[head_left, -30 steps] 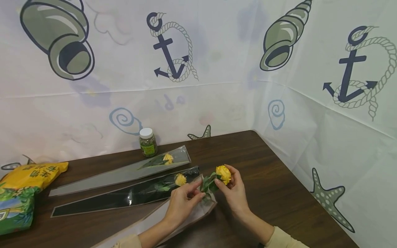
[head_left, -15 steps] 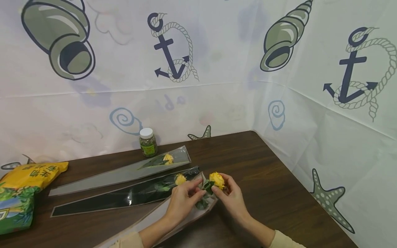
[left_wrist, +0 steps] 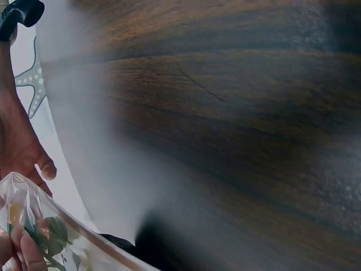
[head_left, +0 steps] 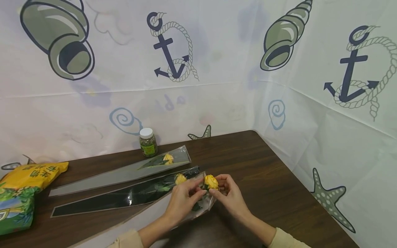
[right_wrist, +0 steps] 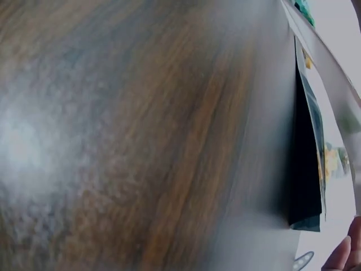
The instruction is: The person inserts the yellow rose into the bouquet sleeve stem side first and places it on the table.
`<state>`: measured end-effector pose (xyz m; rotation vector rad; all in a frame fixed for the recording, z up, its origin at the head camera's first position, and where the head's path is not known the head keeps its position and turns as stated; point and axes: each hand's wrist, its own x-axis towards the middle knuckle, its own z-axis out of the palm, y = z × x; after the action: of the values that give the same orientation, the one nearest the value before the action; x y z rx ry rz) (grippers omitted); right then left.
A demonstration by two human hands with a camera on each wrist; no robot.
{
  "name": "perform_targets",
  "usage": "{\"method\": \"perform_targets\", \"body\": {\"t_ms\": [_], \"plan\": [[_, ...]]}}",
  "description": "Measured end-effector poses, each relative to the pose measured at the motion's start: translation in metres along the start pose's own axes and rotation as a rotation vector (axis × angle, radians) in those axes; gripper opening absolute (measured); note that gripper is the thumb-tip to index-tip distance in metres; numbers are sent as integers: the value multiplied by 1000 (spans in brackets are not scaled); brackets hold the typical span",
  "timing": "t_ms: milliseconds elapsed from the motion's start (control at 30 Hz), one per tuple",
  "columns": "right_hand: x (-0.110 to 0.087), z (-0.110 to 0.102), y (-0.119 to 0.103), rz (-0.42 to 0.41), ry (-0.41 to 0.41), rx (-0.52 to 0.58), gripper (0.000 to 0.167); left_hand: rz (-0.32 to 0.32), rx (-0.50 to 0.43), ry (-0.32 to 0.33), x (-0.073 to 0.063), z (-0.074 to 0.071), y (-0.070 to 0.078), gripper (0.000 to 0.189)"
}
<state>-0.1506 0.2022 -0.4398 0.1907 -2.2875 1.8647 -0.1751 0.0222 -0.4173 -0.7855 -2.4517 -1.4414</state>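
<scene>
A yellow rose (head_left: 211,182) sits at the open end of a pale flower sleeve (head_left: 149,215) with a clear front, its leaves inside the film. My left hand (head_left: 183,199) pinches the sleeve near its mouth. Thumb and fingers of my right hand (head_left: 231,196) hold the rose at its head from the right. In the left wrist view, green leaves (left_wrist: 56,234) show through the film beside my left fingertips. Only the fingertips of my right hand (right_wrist: 341,254) show in the right wrist view. The stem is mostly hidden.
Behind the hands lie a black sleeve (head_left: 108,198) and a grey sleeve (head_left: 102,181), each with a yellow rose. A white-lidded jar (head_left: 148,143) stands at the back. A yellow-green bag (head_left: 28,193) lies at the left of the wooden table (head_left: 273,193); printed cloth hangs behind.
My right hand has moved the rose left and down, so its leaves and stem slid into the sleeve. My left hand stays at the sleeve's mouth; the sleeve has shifted slightly.
</scene>
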Motion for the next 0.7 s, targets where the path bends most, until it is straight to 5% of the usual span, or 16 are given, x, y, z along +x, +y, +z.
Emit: {"method": "perform_targets", "body": {"t_ms": [367,700], "plan": [[-1,-5,8,-63,-123,-60,29,33,17,-1,0,-2,-3,35],[-6,-8,7,-44,-118,-177,28,38,12,-9,1,-3,-6,37]]}}
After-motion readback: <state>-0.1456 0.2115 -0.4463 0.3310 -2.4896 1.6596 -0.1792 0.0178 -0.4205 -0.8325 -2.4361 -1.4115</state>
